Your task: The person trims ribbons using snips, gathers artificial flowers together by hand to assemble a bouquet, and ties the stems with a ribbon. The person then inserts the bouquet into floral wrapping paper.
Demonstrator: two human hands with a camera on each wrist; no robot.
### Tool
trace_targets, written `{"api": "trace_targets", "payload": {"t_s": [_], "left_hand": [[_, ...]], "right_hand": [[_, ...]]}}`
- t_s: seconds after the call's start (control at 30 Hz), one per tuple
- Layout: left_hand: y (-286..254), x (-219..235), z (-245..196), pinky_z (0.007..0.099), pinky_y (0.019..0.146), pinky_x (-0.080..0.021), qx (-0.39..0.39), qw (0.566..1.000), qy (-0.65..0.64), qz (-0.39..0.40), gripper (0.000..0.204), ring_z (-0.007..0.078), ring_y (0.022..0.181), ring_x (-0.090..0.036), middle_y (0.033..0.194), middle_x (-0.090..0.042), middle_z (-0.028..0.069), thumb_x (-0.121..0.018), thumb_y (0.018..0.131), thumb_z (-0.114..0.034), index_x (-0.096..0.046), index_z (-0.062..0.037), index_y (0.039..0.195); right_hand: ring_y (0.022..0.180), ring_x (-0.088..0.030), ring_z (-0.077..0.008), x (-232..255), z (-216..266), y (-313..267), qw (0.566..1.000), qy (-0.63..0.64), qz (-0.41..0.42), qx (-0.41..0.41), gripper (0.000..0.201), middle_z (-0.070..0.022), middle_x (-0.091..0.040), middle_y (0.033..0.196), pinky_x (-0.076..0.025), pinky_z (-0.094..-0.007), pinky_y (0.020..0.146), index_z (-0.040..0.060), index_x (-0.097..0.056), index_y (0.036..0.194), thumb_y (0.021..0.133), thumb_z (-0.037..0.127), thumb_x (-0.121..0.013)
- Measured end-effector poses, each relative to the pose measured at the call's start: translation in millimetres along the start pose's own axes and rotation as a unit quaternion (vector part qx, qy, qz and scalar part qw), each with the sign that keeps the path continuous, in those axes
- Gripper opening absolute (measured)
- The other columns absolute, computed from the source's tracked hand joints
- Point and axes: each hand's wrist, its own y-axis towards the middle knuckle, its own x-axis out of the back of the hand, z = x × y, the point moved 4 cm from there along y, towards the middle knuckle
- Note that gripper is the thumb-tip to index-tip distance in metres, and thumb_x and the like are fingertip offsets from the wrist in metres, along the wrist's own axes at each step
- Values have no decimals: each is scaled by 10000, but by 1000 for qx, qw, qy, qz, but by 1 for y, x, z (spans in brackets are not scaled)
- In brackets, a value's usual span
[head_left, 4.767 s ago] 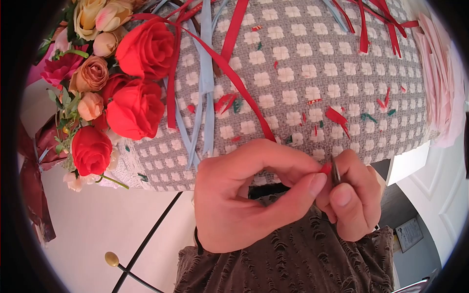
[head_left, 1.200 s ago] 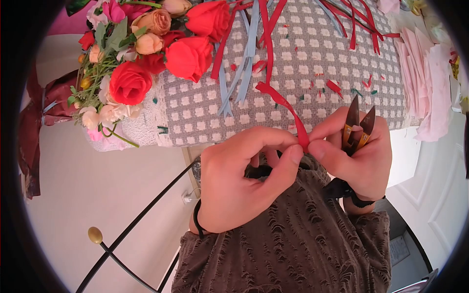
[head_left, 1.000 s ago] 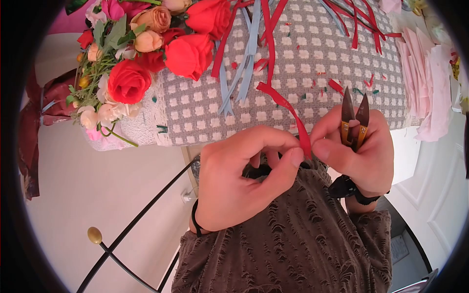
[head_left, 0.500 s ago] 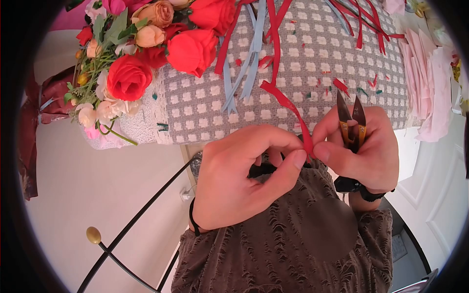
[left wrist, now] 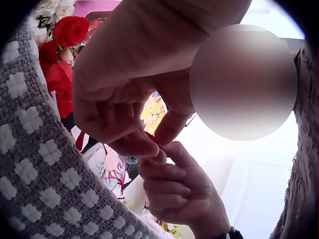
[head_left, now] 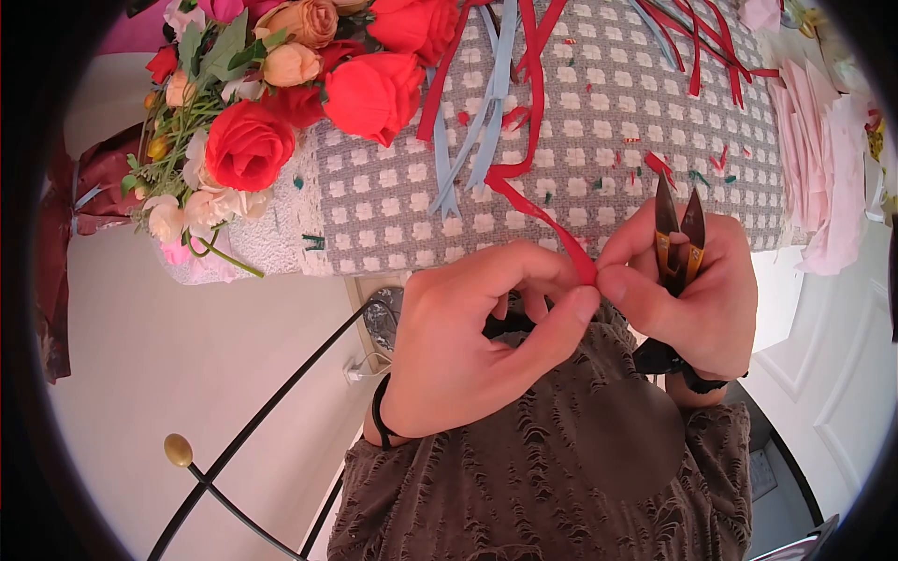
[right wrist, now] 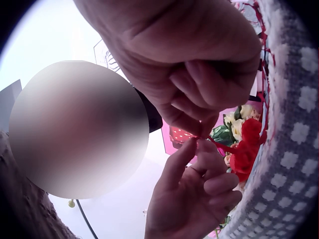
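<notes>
At the near edge of a grey woven cloth with raised white checks (head_left: 374,215), the person's two hands meet over a narrow red fabric ribbon (head_left: 543,213); the left hand (head_left: 477,346), a thin black band round its wrist, pinches the ribbon between thumb and forefinger, its other fingers curled; the right hand (head_left: 706,304) brings its thumb and forefinger to the same spot, though how much ribbon lies between them is hidden, and it also grips small dark metal snips with yellow markings (head_left: 692,224), their pointed blades slightly apart and aimed away from the person; from the fingertips the ribbon slants up to a sharp bend over the cloth, then runs on towards the far side, beside pale blue fabric ribbons (head_left: 502,65); to the left lie large red artificial roses (head_left: 251,147), with peach-coloured roses (head_left: 290,65) and green leaves (head_left: 224,54) among them; small red scraps (head_left: 658,166) and green scraps (head_left: 314,242) are scattered on the cloth; more dark red ribbons (head_left: 695,56) lie at the upper right, near a stack of pale pink pleated sheets (head_left: 814,159) beside the cloth's right edge.
</notes>
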Motion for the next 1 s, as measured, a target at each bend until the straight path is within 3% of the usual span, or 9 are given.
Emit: {"api": "trace_targets", "payload": {"t_s": [0.43, 0.53, 0.6, 0.63, 0.7, 0.83, 0.93, 0.97, 1.0], "left_hand": [[-4, 4, 3, 205, 585, -370, 3, 999, 37, 7, 43, 52, 637, -520, 759, -671, 27, -653, 820, -46, -634, -9, 830], [-4, 14, -1, 227, 626, -381, 21, 996, 30, -80, 98, 86, 734, -534, 899, -671, 78, -671, 816, -87, -628, 1, 826], [3, 27, -18, 278, 704, -409, -200, 954, 186, -123, 186, 175, 865, -552, 1016, -641, 108, -716, 786, -159, -646, -6, 865], [11, 34, -22, 278, 704, -409, -201, 954, 186, -123, 186, 175, 865, -552, 1016, -641, 108, -716, 786, -159, -646, -6, 865], [22, 28, -40, 330, 785, -417, -321, 855, 407, 20, 264, 268, 969, -537, 1085, -616, 111, -720, 747, -241, -673, -43, 913], [33, 21, -33, 343, 776, -432, -233, 898, 346, 140, 255, 261, 866, -587, 948, -669, 56, -748, 690, -171, -694, -88, 924], [38, 18, -31, 320, 746, -450, -153, 935, 280, 156, 177, 191, 773, -610, 862, -683, 35, -744, 727, -75, -688, -58, 895], [37, 14, -31, 320, 746, -450, -155, 933, 282, 158, 177, 191, 773, -610, 862, -683, 35, -744, 727, -75, -688, -58, 895], [38, 14, -25, 294, 743, -461, -88, 974, 176, 110, 146, 165, 780, -624, 863, -686, 47, -711, 773, -47, -667, -37, 911]], "right_hand": [[463, -339, 5, 3, 1, 0, 998, -65, -6, 8, 62, 76, -417, 489, -235, -205, 437, 33, -647, 787, 735, 31, -681], [457, -338, 1, 4, 0, -1, 998, -56, -5, 9, 53, 76, -418, 489, -241, -205, 438, 35, -645, 773, 732, 31, -679], [442, -378, 6, 3, 3, 0, 998, -60, 31, 7, 53, 61, -478, 500, -246, -189, 425, -1, -620, 742, 709, -10, -660], [442, -378, 6, 3, 5, 1, 998, -59, 30, 8, 53, 61, -478, 500, -246, -189, 425, -1, -620, 742, 709, -10, -660], [424, -364, 10, 3, 13, 1, 987, -138, 30, 76, 44, 63, -456, 469, -230, -190, 415, 14, -618, 706, 685, -14, -646], [404, -343, 10, 9, 19, 2, 967, -211, 2, 145, 57, 69, -429, 440, -213, -197, 407, 29, -611, 663, 663, -22, -636], [437, -358, 2, 17, 21, 2, 951, -246, -1, 189, 74, 56, -469, 500, -224, -192, 423, 15, -610, 734, 678, -7, -653], [447, -353, -10, 24, 19, 3, 967, -186, -36, 172, 112, 47, -465, 531, -226, -193, 429, 10, -599, 809, 746, 95, -637], [458, -347, -21, 30, 17, 5, 977, -125, -70, 155, 207, 38, -461, 561, -229, -194, 435, 5, -588, 884, 813, 197, -620]]}}
